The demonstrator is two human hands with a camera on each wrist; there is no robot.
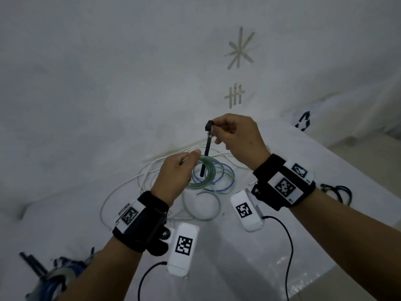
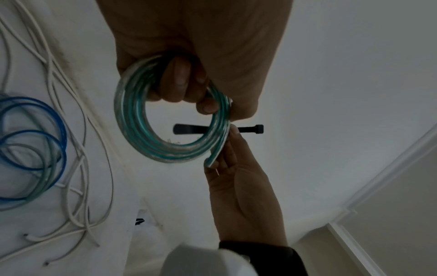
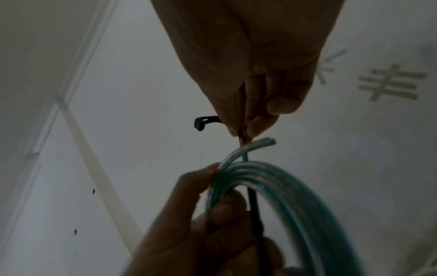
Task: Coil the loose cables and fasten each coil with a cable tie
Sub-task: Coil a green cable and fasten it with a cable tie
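Observation:
My left hand [image 1: 184, 164] grips a small coil of green-and-clear cable [image 1: 207, 170], held above the white table. In the left wrist view the fingers [image 2: 179, 80] curl through the coil [image 2: 132, 119]. My right hand [image 1: 230, 131] pinches a black cable tie [image 1: 206, 153] near its head [image 1: 209, 125]; the strap hangs down through the coil's middle. In the right wrist view the tie [image 3: 254, 207] passes behind the cable bundle [image 3: 272, 179], its bent head [image 3: 203, 122] sticking out left of my fingertips [image 3: 257, 127].
Loose white cables [image 1: 134, 183] and blue and pale green loops [image 1: 225, 181] lie on the white table [image 1: 86, 105] under my hands. More black ties [image 1: 32, 263] and a coiled bundle [image 1: 56, 281] sit at the lower left. Dark cable [image 1: 338, 192] lies at the right edge.

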